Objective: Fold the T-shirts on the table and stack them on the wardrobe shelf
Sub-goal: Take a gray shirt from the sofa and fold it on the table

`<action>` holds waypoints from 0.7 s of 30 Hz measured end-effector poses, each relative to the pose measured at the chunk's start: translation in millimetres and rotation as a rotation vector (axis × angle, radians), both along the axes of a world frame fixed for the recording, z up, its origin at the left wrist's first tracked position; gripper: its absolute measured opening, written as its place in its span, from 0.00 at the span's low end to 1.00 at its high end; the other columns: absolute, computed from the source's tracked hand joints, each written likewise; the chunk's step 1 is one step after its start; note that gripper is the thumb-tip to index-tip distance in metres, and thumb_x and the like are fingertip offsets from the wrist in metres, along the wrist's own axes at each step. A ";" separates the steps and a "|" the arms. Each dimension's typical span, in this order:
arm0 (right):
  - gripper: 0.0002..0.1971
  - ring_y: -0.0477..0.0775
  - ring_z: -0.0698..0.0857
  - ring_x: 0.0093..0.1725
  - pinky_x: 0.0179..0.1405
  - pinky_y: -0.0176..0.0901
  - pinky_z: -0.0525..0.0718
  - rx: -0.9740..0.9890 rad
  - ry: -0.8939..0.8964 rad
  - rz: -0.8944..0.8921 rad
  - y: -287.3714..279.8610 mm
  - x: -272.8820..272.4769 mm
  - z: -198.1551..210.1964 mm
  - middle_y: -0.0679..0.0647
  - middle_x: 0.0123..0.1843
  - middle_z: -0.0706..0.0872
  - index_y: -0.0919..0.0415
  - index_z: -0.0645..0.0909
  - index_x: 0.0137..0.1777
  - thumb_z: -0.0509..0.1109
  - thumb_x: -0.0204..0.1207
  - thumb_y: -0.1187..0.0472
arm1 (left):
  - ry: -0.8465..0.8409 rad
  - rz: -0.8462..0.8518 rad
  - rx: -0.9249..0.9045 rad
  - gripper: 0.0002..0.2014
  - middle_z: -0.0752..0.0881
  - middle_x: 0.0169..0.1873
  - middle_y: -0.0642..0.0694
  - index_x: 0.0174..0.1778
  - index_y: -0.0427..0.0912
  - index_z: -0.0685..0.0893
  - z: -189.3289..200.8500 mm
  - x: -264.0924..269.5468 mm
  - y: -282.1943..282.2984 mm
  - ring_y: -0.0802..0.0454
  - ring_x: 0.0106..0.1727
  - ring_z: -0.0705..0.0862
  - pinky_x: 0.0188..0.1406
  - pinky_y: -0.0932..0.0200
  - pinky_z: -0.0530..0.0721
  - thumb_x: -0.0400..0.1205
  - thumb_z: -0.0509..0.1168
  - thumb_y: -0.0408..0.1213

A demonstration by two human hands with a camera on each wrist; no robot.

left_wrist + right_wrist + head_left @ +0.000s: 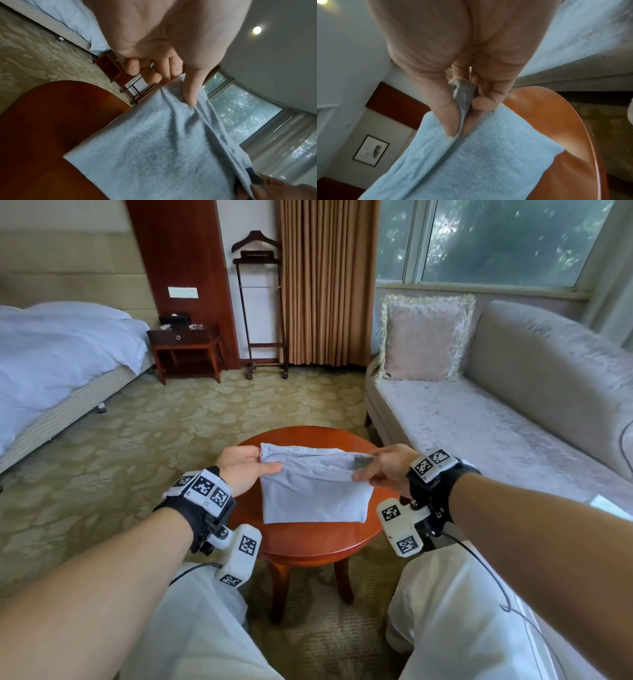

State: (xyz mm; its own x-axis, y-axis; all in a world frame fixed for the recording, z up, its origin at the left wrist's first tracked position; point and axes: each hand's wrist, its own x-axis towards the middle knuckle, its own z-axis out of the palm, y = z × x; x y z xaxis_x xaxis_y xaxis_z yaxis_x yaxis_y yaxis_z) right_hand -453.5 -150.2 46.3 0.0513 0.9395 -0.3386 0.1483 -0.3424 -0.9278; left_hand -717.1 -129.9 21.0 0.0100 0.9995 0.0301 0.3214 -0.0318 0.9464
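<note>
A light blue T-shirt (317,491), folded into a rough rectangle, lies on the round wooden table (308,537) between the person's knees, its near edge flat and straight across the middle of the tabletop while its far edge is lifted off the wood. The left hand (241,470) pinches the far left corner of the shirt, thumb on top and fingers curled behind the cloth; the left wrist view shows the thumb (190,92) pressing into gathered folds of the fabric. The right hand (388,469) pinches the far right corner, and in the right wrist view the thumb (448,117) and forefinger are pressed together on the blue cloth with a small grey piece of the shirt, perhaps a label or collar lining, poking up between them. The cloth is stretched between the two hands and sags slightly in the middle. The table's near rim and its left and right edges show bare wood around the shirt. Both wrists wear black straps carrying white blocks printed with black square markers. A pale sofa (513,412) with a fringed cushion (423,340) stands to the right of the table, a bed (58,354) with white bedding to the left, and patterned carpet (171,419) lies beneath.
</note>
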 end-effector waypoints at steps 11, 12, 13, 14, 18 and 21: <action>0.28 0.52 0.90 0.46 0.53 0.47 0.89 -0.048 -0.350 0.140 100.8 -8.1 -5.5 0.56 0.48 0.89 0.62 0.83 0.63 0.84 0.61 0.70 | 0.098 0.046 -0.016 0.23 0.87 0.41 0.35 0.50 0.23 0.85 -30.0 -10.0 102.5 0.49 0.41 0.81 0.45 0.52 0.77 0.76 0.76 0.45; 0.23 0.51 0.88 0.42 0.50 0.44 0.89 -0.053 -0.406 0.132 110.6 -8.4 -7.0 0.55 0.44 0.88 0.60 0.83 0.59 0.84 0.63 0.66 | 0.123 0.044 -0.024 0.23 0.88 0.42 0.33 0.49 0.25 0.85 -31.6 -10.0 111.9 0.48 0.41 0.82 0.45 0.51 0.78 0.76 0.75 0.46; 0.18 0.50 0.86 0.37 0.43 0.41 0.88 -0.048 -0.441 0.119 120.1 -8.7 -8.2 0.54 0.40 0.87 0.60 0.85 0.54 0.83 0.66 0.63 | 0.145 0.048 -0.037 0.22 0.89 0.42 0.32 0.47 0.27 0.86 -33.6 -10.0 121.8 0.45 0.41 0.84 0.44 0.50 0.80 0.77 0.75 0.47; 0.15 0.50 0.83 0.33 0.35 0.39 0.84 -0.036 -0.464 0.100 130.1 -8.9 -10.5 0.54 0.36 0.86 0.63 0.87 0.53 0.81 0.67 0.61 | 0.156 0.046 -0.046 0.21 0.88 0.40 0.32 0.43 0.28 0.86 -35.6 -10.2 131.0 0.43 0.39 0.84 0.43 0.50 0.80 0.77 0.74 0.47; 0.23 0.51 0.86 0.44 0.45 0.43 0.86 -0.026 -0.581 0.053 168.5 -5.0 -22.7 0.51 0.44 0.87 0.53 0.89 0.56 0.81 0.63 0.45 | 0.215 -0.009 -0.067 0.21 0.72 0.23 0.47 0.26 0.40 0.72 -41.4 -8.0 161.8 0.51 0.29 0.69 0.31 0.59 0.65 0.79 0.73 0.42; 0.24 0.53 0.87 0.42 0.48 0.43 0.85 -0.080 -0.657 0.106 190.0 -1.2 -31.4 0.53 0.40 0.88 0.54 0.89 0.51 0.80 0.62 0.38 | 0.279 -0.069 -0.074 0.25 0.64 0.20 0.51 0.23 0.44 0.66 -48.9 -10.0 186.4 0.51 0.27 0.64 0.31 0.58 0.61 0.78 0.74 0.42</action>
State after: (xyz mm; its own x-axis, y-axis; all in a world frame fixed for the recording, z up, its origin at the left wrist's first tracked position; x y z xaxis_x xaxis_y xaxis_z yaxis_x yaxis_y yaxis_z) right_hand -454.7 39.8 15.0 0.1798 0.9240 -0.3375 0.7104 -0.3593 -0.6052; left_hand -727.1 56.5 -27.9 0.0759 0.9955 -0.0559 0.5686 0.0028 0.8226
